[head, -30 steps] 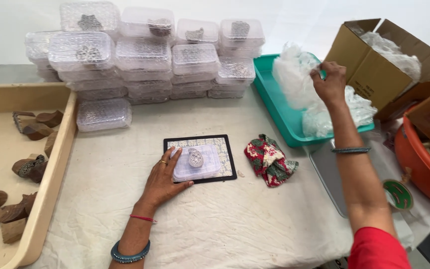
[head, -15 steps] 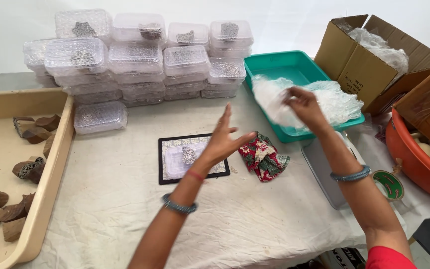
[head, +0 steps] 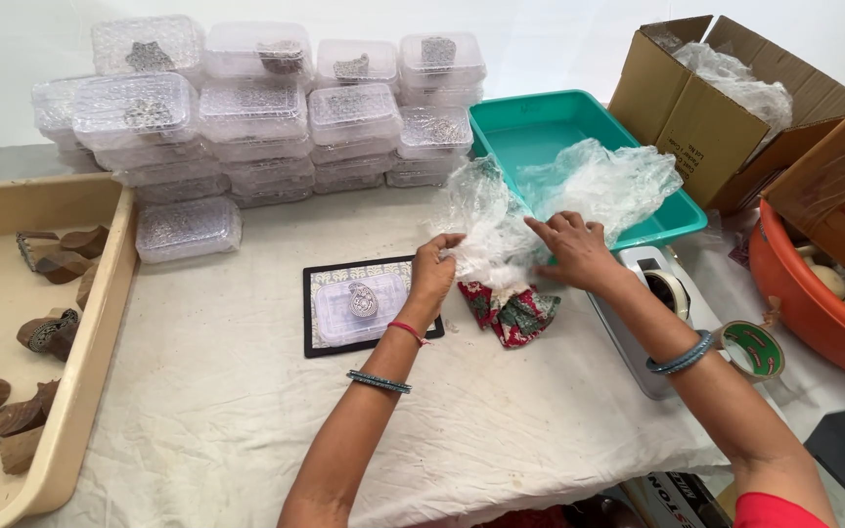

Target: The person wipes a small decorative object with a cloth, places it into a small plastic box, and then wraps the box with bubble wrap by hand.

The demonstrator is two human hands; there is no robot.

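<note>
My left hand and my right hand both grip a crumpled sheet of clear bubble wrap, held just above the table's white cloth. Under it lies a red and green patterned cloth bundle. To the left of my left hand, a small clear plastic box with a carved piece inside rests on a black-framed patterned tile. More bubble wrap lies in the teal tray behind my hands.
Stacks of clear lidded boxes fill the back. A beige tray with brown carved wooden blocks is at left. At right: a tape dispenser, a tape roll, cardboard boxes, an orange tub.
My right hand drew a bubble wrap sheet out of the teal tray toward me. My left hand left the small box on the tile, rose, and took hold of the same sheet.
</note>
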